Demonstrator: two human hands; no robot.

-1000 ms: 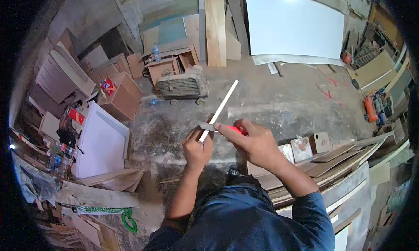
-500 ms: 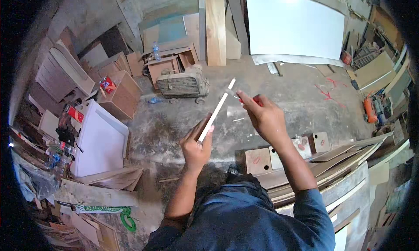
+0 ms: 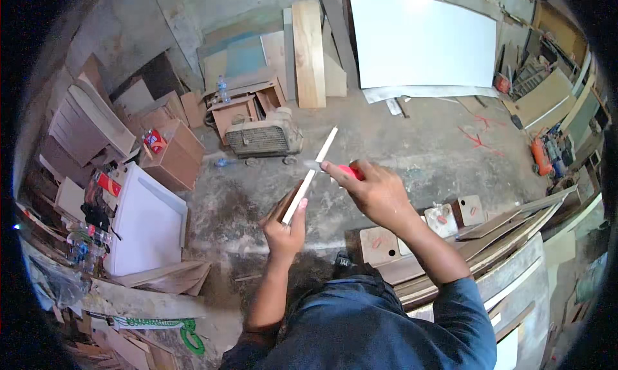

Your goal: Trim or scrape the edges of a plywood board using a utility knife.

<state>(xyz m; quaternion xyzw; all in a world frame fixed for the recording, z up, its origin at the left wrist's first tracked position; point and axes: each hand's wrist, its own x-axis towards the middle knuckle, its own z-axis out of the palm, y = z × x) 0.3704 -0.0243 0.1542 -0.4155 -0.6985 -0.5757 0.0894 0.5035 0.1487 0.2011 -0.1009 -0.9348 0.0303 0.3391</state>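
Observation:
My left hand (image 3: 283, 231) grips a narrow wooden board (image 3: 306, 185) near its lower end. The board is tilted, with its pale long edge turned up and a brown face showing beside my fingers. In my right hand (image 3: 378, 193) is a red-handled bladed tool (image 3: 348, 172), most of its handle hidden by my fingers. Its short grey blade lies across the pale edge, around the middle of the board. Whether it is a knife or a scraper is too small to tell. My right index finger stretches along the tool toward the blade.
A dusty wheeled machine (image 3: 262, 138) stands ahead on the floor. At left are a white panel (image 3: 147, 219) and a brown cabinet (image 3: 172, 156). Stacked boards (image 3: 444, 257) and boxes with round holes (image 3: 378, 244) lie right. A large white sheet (image 3: 425, 45) leans on the far wall.
My right hand has drawn the blade down the board's edge, from near its far end toward my left hand. The view has tipped slightly; the left hand keeps its grip.

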